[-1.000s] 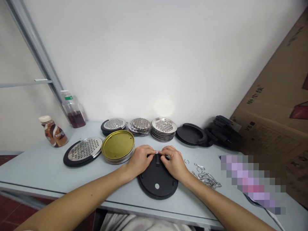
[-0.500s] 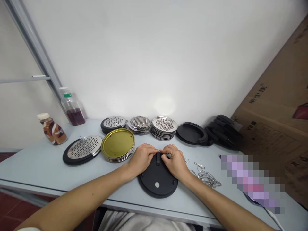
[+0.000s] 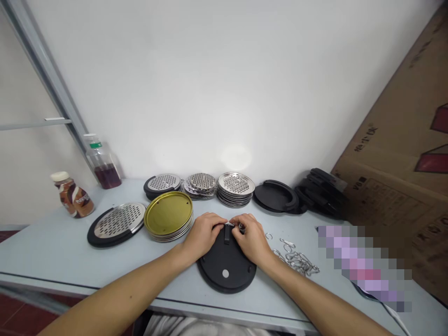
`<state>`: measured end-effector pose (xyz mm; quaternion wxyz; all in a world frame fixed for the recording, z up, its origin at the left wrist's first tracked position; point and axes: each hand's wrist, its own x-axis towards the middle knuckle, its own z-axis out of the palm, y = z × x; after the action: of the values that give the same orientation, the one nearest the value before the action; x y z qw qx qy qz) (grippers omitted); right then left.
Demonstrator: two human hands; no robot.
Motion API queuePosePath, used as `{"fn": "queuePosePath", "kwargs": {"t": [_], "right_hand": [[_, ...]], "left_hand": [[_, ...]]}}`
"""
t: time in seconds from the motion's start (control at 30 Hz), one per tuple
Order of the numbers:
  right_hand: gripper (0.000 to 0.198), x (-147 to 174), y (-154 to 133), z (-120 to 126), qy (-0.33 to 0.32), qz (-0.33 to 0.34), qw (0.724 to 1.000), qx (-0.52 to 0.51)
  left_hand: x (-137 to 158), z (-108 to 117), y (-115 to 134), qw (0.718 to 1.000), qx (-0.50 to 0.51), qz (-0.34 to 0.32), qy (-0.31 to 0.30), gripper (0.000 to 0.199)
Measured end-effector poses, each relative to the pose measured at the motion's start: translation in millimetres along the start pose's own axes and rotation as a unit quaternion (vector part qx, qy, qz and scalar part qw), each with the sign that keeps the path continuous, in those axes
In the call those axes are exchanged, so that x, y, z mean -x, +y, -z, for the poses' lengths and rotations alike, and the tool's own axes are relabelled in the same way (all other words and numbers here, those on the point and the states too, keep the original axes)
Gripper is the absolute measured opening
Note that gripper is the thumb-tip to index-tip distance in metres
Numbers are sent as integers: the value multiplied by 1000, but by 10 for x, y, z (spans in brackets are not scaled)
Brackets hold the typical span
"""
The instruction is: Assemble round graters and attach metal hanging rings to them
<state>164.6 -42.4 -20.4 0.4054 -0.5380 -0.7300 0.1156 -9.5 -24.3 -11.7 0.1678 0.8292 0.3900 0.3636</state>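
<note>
Left hand (image 3: 203,237) and right hand (image 3: 252,237) pinch a metal piece (image 3: 229,224) on the far side of the black disc (image 3: 227,256). Likely, two hands steady it.

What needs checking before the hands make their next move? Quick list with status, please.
1. Black disc resting on the table, short of the front edge: ok.
2. Left hand and right hand both at the disc's far end: ok.
3. Black tab on the disc in plain view between the hands: ok.
4. Small metal piece fully joined to the tab: cannot tell, fingers partly cover it.
5. Loose metal rings and clips sorted: not ok, most lie in a tangled-looking heap beyond the right hand.
</note>
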Motion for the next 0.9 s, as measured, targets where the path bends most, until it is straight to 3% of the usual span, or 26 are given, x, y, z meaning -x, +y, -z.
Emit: {"fn": "queuePosePath", "kwargs": {"t": [0.47,0.63,0.73,0.83,0.9], "right_hand": [[28,6,41,-33,3,-24,1000,-1],[28,-58,88,-11,-10,-49,997,-54],[26,-131,157,3,-29,-106,983,-146],[23,-185,215,36,-67,-180,950,-244],[21,-202,229,77,-94,-194,939,-268]], "left_hand": [[-1,2,-12,1000,13,-9,-5,26],[-4,8,-18,1000,8,-4,0,24],[-9,28,-13,1000,10,0,-4,23],[-14,56,5,1000,9,-6,-8,22],[-19,75,28,1000,10,-11,-9,20]]}}
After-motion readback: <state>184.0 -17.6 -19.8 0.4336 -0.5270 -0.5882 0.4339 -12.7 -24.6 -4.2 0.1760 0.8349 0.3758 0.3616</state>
